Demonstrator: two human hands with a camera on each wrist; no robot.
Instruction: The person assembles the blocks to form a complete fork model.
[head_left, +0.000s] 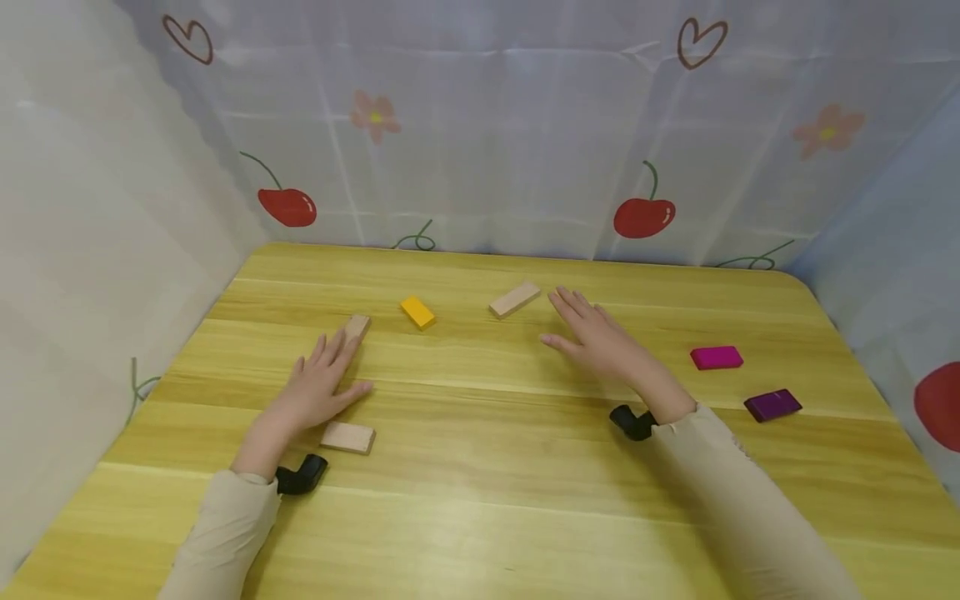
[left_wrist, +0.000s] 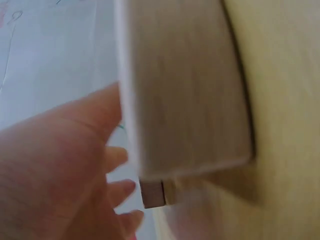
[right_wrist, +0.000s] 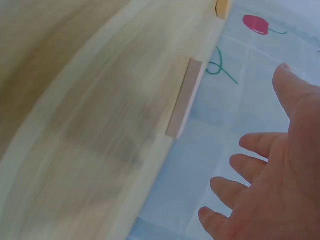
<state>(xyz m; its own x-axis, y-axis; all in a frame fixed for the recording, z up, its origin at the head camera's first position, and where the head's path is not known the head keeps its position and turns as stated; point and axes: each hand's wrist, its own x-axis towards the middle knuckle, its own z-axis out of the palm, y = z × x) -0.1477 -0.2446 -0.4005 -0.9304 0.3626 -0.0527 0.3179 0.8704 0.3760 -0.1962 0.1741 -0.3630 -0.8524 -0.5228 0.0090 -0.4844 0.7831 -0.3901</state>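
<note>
My left hand [head_left: 311,393] is over the left of the table, fingers spread and holding nothing. Its fingertips partly cover a plain wooden block [head_left: 359,326]. A second plain block [head_left: 349,437] lies close by the wrist and looms large in the left wrist view [left_wrist: 185,90]. The right hand [head_left: 600,340] hovers over the table with straight fingers and nothing in them. Just left of its fingertips lies another plain wooden block [head_left: 514,300], also in the right wrist view [right_wrist: 185,100]. Between the two hands, toward the back, is a yellow block [head_left: 417,312].
Right of the right forearm lie a magenta block [head_left: 717,357] and a dark purple block [head_left: 773,405]. Black wrist-worn devices [head_left: 302,475] sit under both wrists. A curtain [head_left: 480,133] with cherries and hearts hangs behind the wooden table [head_left: 480,500].
</note>
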